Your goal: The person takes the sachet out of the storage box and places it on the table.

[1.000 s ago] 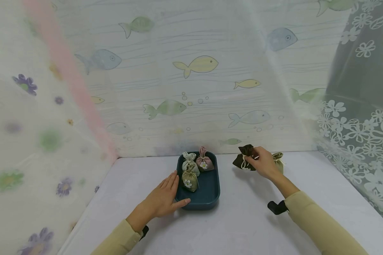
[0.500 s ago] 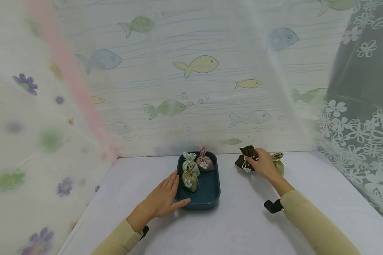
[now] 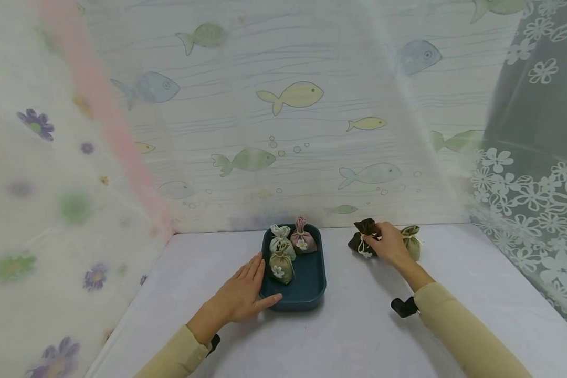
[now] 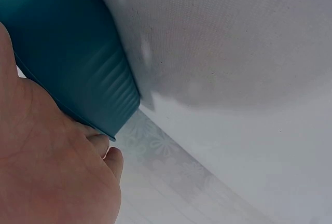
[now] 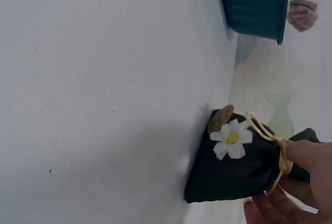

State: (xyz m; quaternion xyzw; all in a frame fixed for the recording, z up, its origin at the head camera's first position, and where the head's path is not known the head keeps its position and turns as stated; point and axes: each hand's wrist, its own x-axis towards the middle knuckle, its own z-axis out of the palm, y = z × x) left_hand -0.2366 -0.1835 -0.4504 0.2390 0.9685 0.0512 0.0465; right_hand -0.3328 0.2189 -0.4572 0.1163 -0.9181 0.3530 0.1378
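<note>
Shifted since the earliest frame: the right hand and the dark pouch, both slightly rightward and lower in the head view; the left hand and the blue tray show no evident displacement. Right hand pinches the dark pouch at its neck, thumb against fingers, by the pale cord. Left hand lies extended, fingers straight and set close together along the tray's left wall, thumb spread away to the near rim. Dark pouch is located right of the tray, well apart from it, at the far part of the white table. Its long axis stands near upright, gathered neck uppermost, body spreading down and a little left; in the right wrist view the neck points right, the broad base left, with the white flower facing that camera. Whether the base bears on the table cannot be determined. Tray holds a pale pouch, a pink pouch and a green pouch, necks upward. An olive pouch stands just right of the right hand, partly hidden by it.
</note>
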